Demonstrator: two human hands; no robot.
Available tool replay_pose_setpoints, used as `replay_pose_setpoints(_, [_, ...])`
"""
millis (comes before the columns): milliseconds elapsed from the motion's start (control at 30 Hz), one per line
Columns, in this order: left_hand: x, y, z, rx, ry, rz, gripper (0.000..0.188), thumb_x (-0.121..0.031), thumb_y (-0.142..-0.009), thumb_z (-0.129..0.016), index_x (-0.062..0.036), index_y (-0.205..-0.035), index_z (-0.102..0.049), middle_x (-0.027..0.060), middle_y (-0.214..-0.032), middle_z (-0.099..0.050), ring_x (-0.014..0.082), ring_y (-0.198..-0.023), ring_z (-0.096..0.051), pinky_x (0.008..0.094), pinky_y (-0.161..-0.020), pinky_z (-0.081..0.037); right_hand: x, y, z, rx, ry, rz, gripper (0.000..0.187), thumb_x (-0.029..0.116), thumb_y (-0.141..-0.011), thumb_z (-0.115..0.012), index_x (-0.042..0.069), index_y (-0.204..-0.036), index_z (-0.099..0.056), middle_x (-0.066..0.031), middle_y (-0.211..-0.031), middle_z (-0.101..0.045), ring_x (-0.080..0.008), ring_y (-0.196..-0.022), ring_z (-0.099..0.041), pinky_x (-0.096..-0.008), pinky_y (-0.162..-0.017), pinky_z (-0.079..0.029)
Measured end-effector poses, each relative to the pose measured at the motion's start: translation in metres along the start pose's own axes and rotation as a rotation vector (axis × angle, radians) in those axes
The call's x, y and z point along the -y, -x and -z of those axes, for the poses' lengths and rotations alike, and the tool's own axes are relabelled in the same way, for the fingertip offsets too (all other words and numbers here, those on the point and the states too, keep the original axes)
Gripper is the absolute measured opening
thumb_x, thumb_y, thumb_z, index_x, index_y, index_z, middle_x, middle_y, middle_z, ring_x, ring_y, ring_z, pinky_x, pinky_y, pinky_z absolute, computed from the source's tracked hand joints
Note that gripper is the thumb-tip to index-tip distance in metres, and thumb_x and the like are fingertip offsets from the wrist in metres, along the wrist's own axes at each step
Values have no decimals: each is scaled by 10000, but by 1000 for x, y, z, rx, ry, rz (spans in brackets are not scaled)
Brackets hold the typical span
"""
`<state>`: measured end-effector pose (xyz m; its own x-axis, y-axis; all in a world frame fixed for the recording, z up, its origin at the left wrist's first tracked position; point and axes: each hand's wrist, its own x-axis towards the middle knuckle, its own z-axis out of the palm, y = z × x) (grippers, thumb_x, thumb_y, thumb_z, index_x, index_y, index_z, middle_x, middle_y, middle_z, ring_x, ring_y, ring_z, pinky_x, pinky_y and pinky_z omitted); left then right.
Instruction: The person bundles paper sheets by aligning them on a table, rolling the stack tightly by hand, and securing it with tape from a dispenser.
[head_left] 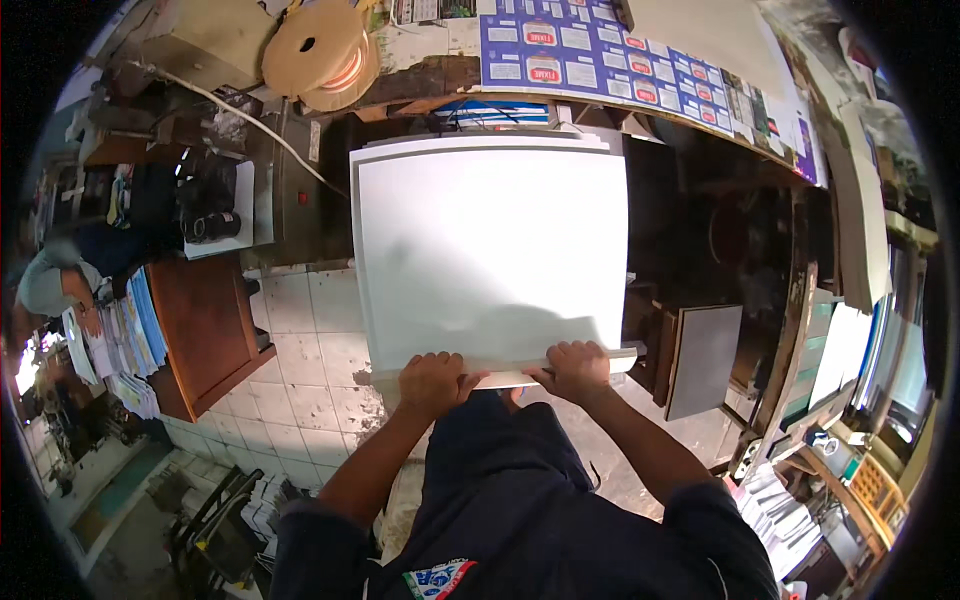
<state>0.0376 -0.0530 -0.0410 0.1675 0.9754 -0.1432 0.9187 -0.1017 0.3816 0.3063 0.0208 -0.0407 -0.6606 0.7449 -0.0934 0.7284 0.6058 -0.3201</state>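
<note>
Plainly, both hands are working at the near edge of the white sheets (490, 240). The left hand (432, 384) is gripping a pale strip (508, 380) toward the left corner, its fingers curling over the top; the right hand (578, 372) is gripping it likewise toward the right corner, and the thumbs are pointing inward. The strip is running along the near edge and jutting past the right corner; whether it is a loose bar or part of the sheets, I cannot tell. Beyond the hands, the sheets are lying flat, a lower layer showing at the left edge; what is carrying them is hidden. The laying-out seems done, while the handling of the near edge is probably under way; nothing is showing how much is left. Farther off, blue paper (600, 60) is covering part of the far table (430, 78), and a spool (332, 50) is sitting by its left end.
</note>
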Motion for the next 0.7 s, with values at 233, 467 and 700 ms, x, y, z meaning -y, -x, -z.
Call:
replay_pose_setpoints(233, [18,-36,2,67,90,38,517,-544,-885,-603,-100,-621,-591,80,-584,-603,281,-554,-614,412,-571,-481,-16,-42,8,347,-99,-172,600,643,-891,-542,78,-721,-655,-124,-721,-690,-296,-674,-698,-429,-644,-542])
replay_pose_setpoints(467, [25,-51,2,43,157,31,584,-570,-911,-560,-77,-600,-593,117,-558,-596,331,-545,-622,465,-554,-495,-22,-59,12,331,-126,-173,678,675,-920,-449,59,-757,-681,-154,-706,-688,-348,-680,-695,-455,-648,-547])
replay_pose_setpoints(700, [-9,-52,110,98,22,53,656,-613,-949,-478,-59,-634,-637,131,-576,-617,310,-514,-626,440,-522,-503,4,-64,116,123,11,-29,656,650,-920,-489,54,-705,-658,-144,-638,-659,-309,-593,-677,-425,-569,-537])
